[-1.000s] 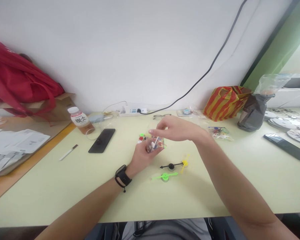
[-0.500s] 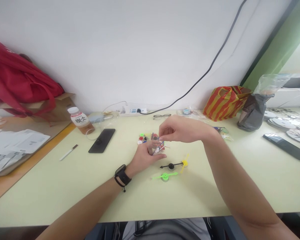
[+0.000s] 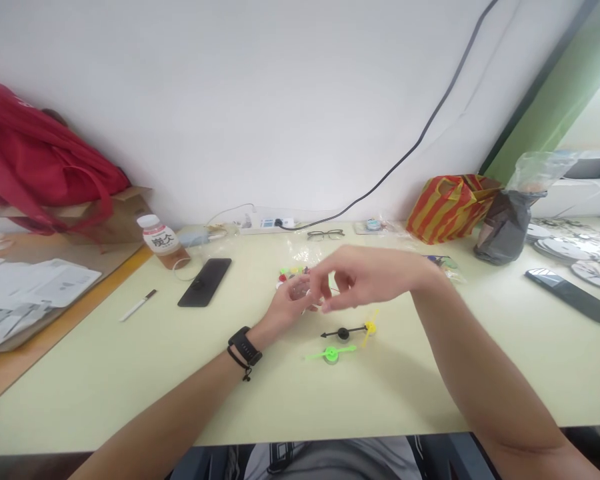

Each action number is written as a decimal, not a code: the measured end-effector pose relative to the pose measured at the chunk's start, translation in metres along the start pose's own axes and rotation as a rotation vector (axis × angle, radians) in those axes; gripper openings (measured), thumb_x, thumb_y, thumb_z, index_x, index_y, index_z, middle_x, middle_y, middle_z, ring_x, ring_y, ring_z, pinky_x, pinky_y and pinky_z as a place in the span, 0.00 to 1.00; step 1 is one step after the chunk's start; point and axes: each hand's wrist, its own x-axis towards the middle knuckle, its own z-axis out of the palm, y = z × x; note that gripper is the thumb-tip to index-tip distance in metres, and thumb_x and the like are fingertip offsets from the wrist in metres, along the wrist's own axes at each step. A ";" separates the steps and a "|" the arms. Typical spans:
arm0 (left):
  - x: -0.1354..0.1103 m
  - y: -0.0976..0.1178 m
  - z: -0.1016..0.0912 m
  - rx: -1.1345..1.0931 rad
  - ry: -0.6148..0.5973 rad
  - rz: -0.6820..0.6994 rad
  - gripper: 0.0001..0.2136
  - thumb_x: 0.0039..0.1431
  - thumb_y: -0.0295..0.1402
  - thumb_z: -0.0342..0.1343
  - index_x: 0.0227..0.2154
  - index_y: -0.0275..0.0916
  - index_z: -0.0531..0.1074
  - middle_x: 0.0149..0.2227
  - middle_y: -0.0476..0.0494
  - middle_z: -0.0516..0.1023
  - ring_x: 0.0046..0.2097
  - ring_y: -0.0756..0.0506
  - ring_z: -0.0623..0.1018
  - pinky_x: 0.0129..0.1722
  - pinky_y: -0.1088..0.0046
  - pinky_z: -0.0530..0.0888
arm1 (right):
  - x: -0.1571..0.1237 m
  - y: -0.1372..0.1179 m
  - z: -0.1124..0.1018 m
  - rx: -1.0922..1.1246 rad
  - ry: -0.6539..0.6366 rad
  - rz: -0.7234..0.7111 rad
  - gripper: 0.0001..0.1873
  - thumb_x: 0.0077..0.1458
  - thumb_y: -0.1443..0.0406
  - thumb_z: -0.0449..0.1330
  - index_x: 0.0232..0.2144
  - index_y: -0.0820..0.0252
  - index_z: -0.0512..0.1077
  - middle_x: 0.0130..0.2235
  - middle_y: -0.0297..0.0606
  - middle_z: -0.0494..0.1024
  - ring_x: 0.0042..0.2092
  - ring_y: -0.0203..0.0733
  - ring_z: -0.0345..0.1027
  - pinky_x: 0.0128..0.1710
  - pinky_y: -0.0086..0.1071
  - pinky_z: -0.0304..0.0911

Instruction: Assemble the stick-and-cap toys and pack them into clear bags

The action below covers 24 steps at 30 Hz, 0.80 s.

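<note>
Parts bag (image 3: 304,291) clamped in left hand (image 3: 285,308); right hand (image 3: 365,280) dropped from above, fingertips now at bag, grip unclear.

Three propellers lie on the surface (image 3: 130,373) (a green propeller (image 3: 331,352), a black propeller (image 3: 343,332), a yellow propeller (image 3: 370,327)). Also one drink bottle (image 3: 161,241), one black phone (image 3: 205,282), one pen (image 3: 137,305), one pair of glasses (image 3: 325,234) and one power strip (image 3: 266,224).
</note>
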 end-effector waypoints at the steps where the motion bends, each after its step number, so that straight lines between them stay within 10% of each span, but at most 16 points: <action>1: 0.001 -0.002 -0.002 -0.010 0.016 0.013 0.23 0.49 0.41 0.75 0.46 0.39 0.78 0.46 0.38 0.84 0.45 0.39 0.83 0.42 0.65 0.80 | 0.005 0.004 0.006 -0.021 -0.115 0.005 0.06 0.60 0.62 0.64 0.38 0.59 0.76 0.38 0.34 0.80 0.35 0.36 0.72 0.33 0.28 0.62; 5: 0.005 -0.009 -0.008 -0.049 0.075 0.057 0.27 0.43 0.37 0.77 0.47 0.37 0.78 0.55 0.33 0.81 0.56 0.34 0.80 0.54 0.59 0.77 | 0.031 0.011 0.038 -0.189 -0.376 0.188 0.14 0.51 0.67 0.65 0.43 0.57 0.77 0.43 0.36 0.81 0.38 0.41 0.73 0.29 0.30 0.59; 10: 0.007 -0.012 -0.010 -0.041 0.138 0.066 0.22 0.50 0.40 0.75 0.46 0.37 0.79 0.54 0.34 0.82 0.57 0.35 0.80 0.58 0.57 0.75 | 0.047 -0.006 0.061 -0.369 -0.388 0.452 0.21 0.44 0.74 0.63 0.45 0.65 0.78 0.44 0.47 0.82 0.36 0.47 0.76 0.24 0.32 0.58; 24: 0.005 -0.008 -0.004 -0.031 0.133 0.003 0.24 0.50 0.41 0.75 0.47 0.36 0.78 0.50 0.35 0.84 0.51 0.37 0.82 0.53 0.57 0.78 | 0.056 0.004 0.073 -0.373 -0.472 0.412 0.21 0.46 0.77 0.61 0.45 0.66 0.79 0.44 0.50 0.83 0.40 0.51 0.77 0.30 0.33 0.62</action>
